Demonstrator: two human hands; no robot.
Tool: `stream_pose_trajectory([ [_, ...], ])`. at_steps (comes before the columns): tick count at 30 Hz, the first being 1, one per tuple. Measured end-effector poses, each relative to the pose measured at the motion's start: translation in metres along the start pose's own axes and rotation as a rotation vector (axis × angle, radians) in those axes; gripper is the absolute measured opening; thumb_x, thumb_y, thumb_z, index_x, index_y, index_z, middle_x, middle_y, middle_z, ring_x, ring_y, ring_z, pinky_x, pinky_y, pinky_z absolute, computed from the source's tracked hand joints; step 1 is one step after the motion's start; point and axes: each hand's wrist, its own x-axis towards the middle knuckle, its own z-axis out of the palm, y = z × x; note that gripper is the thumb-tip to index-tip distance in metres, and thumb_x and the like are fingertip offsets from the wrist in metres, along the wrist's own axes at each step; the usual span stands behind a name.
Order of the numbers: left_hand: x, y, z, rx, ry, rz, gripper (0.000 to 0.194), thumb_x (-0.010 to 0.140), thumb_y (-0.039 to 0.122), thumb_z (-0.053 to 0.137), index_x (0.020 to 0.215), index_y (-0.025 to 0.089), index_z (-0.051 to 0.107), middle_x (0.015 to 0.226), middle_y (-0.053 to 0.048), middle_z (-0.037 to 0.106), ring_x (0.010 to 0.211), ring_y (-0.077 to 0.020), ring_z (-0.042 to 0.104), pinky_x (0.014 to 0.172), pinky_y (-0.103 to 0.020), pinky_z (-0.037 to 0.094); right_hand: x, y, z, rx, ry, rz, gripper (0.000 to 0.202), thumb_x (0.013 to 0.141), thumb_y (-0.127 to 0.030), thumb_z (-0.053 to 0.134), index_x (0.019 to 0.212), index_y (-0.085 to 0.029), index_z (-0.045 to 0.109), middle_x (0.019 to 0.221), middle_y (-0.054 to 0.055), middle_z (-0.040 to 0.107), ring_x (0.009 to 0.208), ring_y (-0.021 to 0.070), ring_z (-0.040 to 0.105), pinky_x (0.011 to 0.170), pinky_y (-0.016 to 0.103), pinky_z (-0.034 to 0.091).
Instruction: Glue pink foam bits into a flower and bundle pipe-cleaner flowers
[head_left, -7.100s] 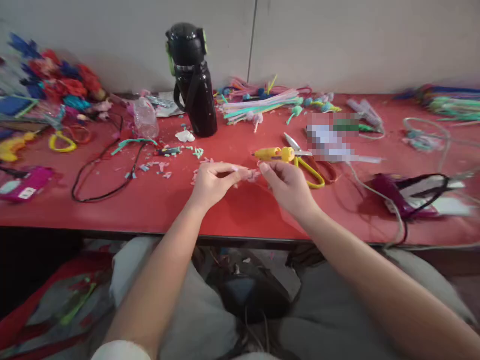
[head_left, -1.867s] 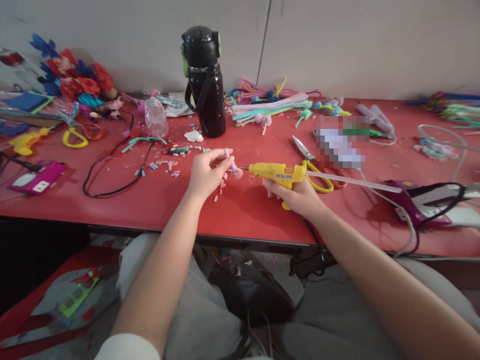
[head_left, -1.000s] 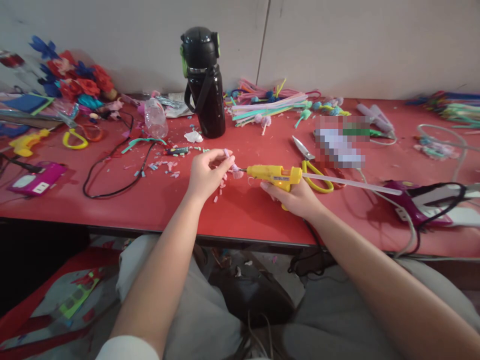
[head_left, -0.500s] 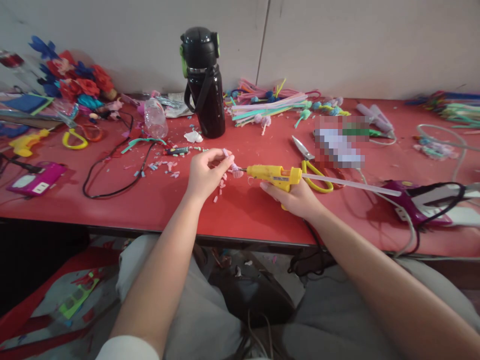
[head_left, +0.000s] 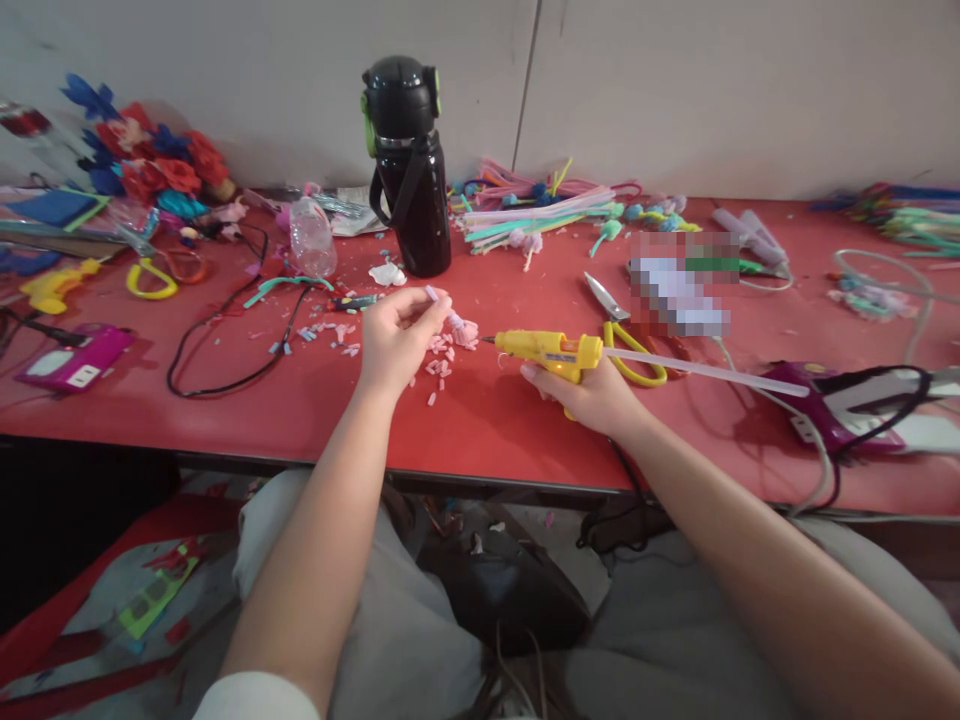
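My right hand point(head_left: 589, 388) is wrapped round the handle of a yellow hot glue gun point(head_left: 544, 348), its nozzle pointing left. A long, pale glue stick point(head_left: 705, 372) sticks out of the gun's back end. Between the fingertips of my left hand point(head_left: 401, 338) is a pink fuzzy stem piece point(head_left: 456, 322), its clustered end towards the nozzle with a small gap between them. Small pink cut bits point(head_left: 439, 368) lie on the red table point(head_left: 465, 430) just beneath it.
A black flask point(head_left: 420, 200) stands behind my left hand. Yellow-handled scissors point(head_left: 637, 365) lie beyond the glue gun. Bundled pipe cleaners point(head_left: 540, 212) are at the back. Purple power strips point(head_left: 79, 358) sit at both sides, with a black cable point(head_left: 180, 345) looping across the left.
My left hand has moved left with the pink stem piece, away from the nozzle it was touching or nearly touching. My right hand and the glue gun have barely moved.
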Motion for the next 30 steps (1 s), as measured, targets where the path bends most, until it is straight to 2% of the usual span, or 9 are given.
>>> stream_pose_trajectory([
  [4,0.004,-0.003,-0.005,-0.001,0.017,0.002,0.032,0.08,0.05,0.084,0.09,0.021,0.077,0.087,-0.006,0.08,0.08,-0.0201,0.076,0.071,-0.032,0.062,0.003,-0.001,-0.008,-0.027,0.095,0.0,0.035,0.088,-0.058,0.07,0.091,-0.023,0.073,0.071,0.001,0.066,0.064,0.0184,0.059,0.06,0.033,0.049],
  [8,0.005,-0.003,-0.007,-0.037,-0.002,0.02,0.029,0.079,0.047,0.086,0.088,0.02,0.077,0.092,-0.007,0.081,0.087,-0.0212,0.078,0.079,-0.033,0.064,0.012,0.004,-0.028,-0.277,0.252,0.085,0.031,0.086,-0.052,0.07,0.087,-0.021,0.07,0.064,0.0,0.057,0.058,0.0176,0.053,0.055,0.032,0.04],
  [12,0.007,-0.002,-0.01,-0.057,-0.01,-0.007,0.029,0.078,0.046,0.087,0.088,0.02,0.078,0.089,-0.007,0.081,0.086,-0.0214,0.078,0.076,-0.032,0.065,0.021,0.014,-0.043,-0.464,0.25,0.084,0.025,0.082,-0.043,0.071,0.089,-0.02,0.065,0.071,0.003,0.062,0.063,0.0206,0.058,0.06,0.035,0.041],
  [18,0.012,-0.003,-0.017,-0.046,0.033,0.024,0.03,0.078,0.047,0.087,0.087,0.02,0.077,0.085,-0.005,0.08,0.084,-0.0211,0.079,0.075,-0.031,0.065,0.02,0.015,-0.043,-0.649,0.268,0.138,0.039,0.078,-0.055,0.081,0.088,-0.022,0.063,0.077,0.007,0.067,0.069,0.0246,0.061,0.062,0.036,0.042],
  [21,0.014,-0.005,-0.02,-0.036,0.056,0.055,0.027,0.081,0.045,0.086,0.088,0.019,0.077,0.085,-0.005,0.08,0.083,-0.0199,0.078,0.074,-0.03,0.065,0.011,0.006,-0.053,-0.732,0.29,0.147,0.044,0.074,-0.059,0.086,0.08,-0.023,0.061,0.08,0.01,0.068,0.07,0.0243,0.059,0.062,0.036,0.039],
  [23,0.015,-0.006,-0.021,-0.036,0.08,0.088,0.024,0.083,0.042,0.085,0.088,0.02,0.077,0.084,-0.004,0.079,0.082,-0.0186,0.078,0.075,-0.029,0.064,0.0,-0.001,-0.063,-0.79,0.303,0.2,0.047,0.073,-0.063,0.086,0.072,-0.025,0.058,0.075,0.009,0.066,0.065,0.0222,0.055,0.059,0.036,0.035],
  [26,0.017,-0.009,-0.021,-0.053,0.12,0.11,0.023,0.083,0.041,0.085,0.088,0.02,0.077,0.086,-0.004,0.079,0.082,-0.0176,0.077,0.073,-0.027,0.064,-0.021,-0.011,-0.07,-0.757,0.234,0.2,0.048,0.082,-0.066,0.077,0.066,-0.025,0.055,0.065,0.005,0.06,0.057,0.019,0.049,0.057,0.035,0.033],
  [28,0.018,-0.011,-0.02,-0.075,0.138,0.107,0.025,0.082,0.043,0.087,0.088,0.02,0.078,0.086,-0.005,0.08,0.081,-0.0175,0.077,0.071,-0.026,0.063,-0.03,-0.017,-0.062,-0.595,0.078,0.092,0.043,0.091,-0.061,0.067,0.07,-0.024,0.059,0.066,0.003,0.062,0.058,0.0182,0.052,0.058,0.034,0.038],
  [30,0.019,-0.012,-0.02,-0.096,0.157,0.104,0.027,0.08,0.045,0.088,0.086,0.02,0.079,0.088,-0.005,0.08,0.081,-0.0176,0.077,0.07,-0.026,0.063,-0.029,-0.02,-0.044,-0.436,-0.071,-0.016,0.036,0.097,-0.054,0.061,0.079,-0.023,0.065,0.075,0.005,0.069,0.065,0.0188,0.058,0.064,0.034,0.044],
])
